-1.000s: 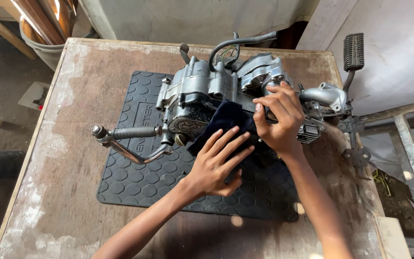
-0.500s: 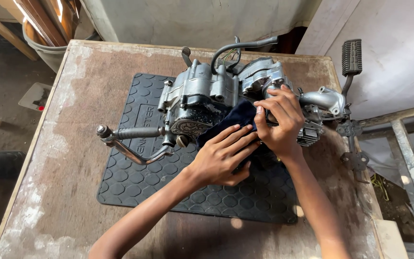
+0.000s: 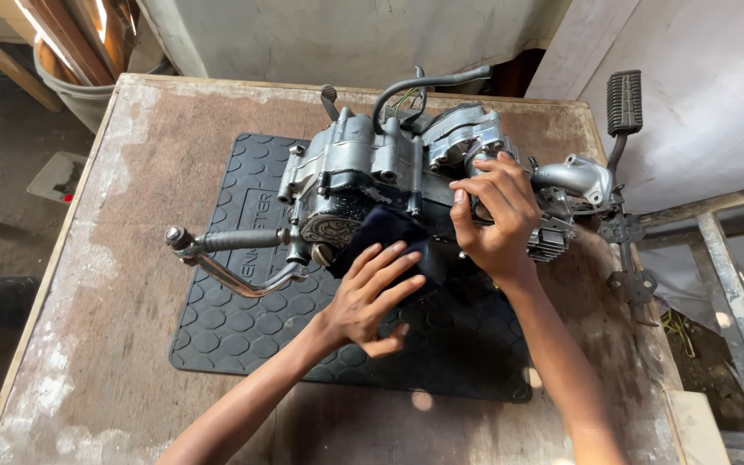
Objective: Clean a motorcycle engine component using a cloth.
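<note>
two hands, left hand (image 3: 370,297) flat on cloth (image 3: 381,237), right hand (image 3: 492,215) gripping engine (image 3: 372,172)

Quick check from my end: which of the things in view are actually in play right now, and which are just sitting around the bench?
In play:
left hand, pressing the dark cloth
right hand, steadying the engine
black rubber mat under it

Just lying about:
grey bucket beyond the table
metal frame, at right
</note>
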